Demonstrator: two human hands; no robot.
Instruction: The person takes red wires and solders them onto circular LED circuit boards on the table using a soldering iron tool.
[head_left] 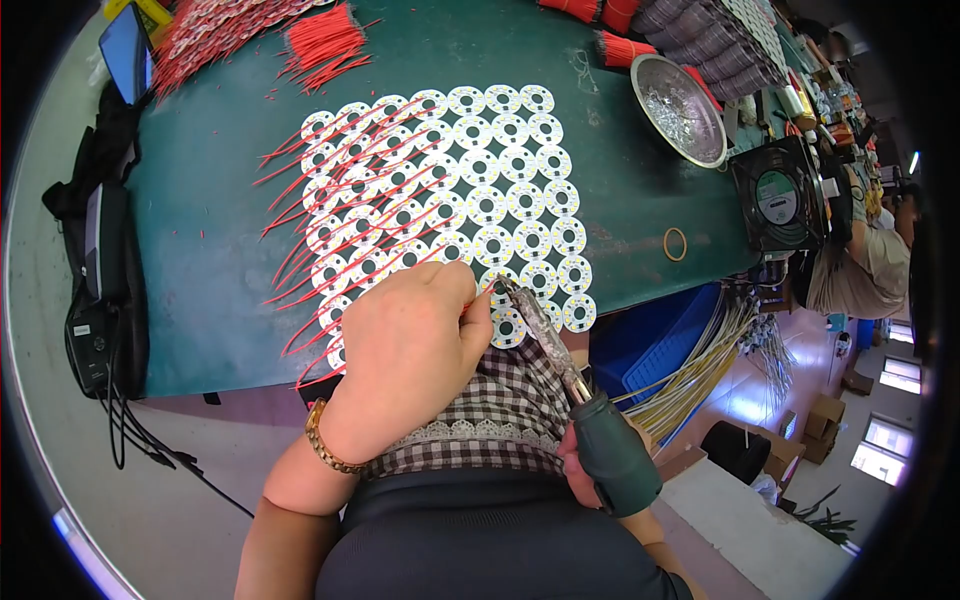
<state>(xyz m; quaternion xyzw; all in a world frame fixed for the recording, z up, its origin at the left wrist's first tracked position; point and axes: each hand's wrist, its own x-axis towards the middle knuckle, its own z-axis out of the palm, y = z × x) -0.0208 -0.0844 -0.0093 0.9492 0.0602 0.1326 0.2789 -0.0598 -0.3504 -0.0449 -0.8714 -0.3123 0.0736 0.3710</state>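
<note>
A panel of round white circuit boards (486,206) lies on the green table, with red wires (300,205) fixed to its left columns and trailing left. My left hand (405,340) rests over the lower part of the panel, pinching a thin red wire (491,287) whose end meets a board near the lower right. In my right hand (575,468) is a soldering iron (618,455) with a dark green handle, which partly hides the fingers. Its discoloured metal shaft points up and left, with the tip at that same board, close to my left fingertips.
Loose bundled red wires (325,45) and wired boards (215,40) lie at the back left. A metal bowl (680,110), a black fan (777,195) and a rubber band (675,244) sit on the right. Below the table edge is a blue bin (655,350). Another person (865,270) sits far right.
</note>
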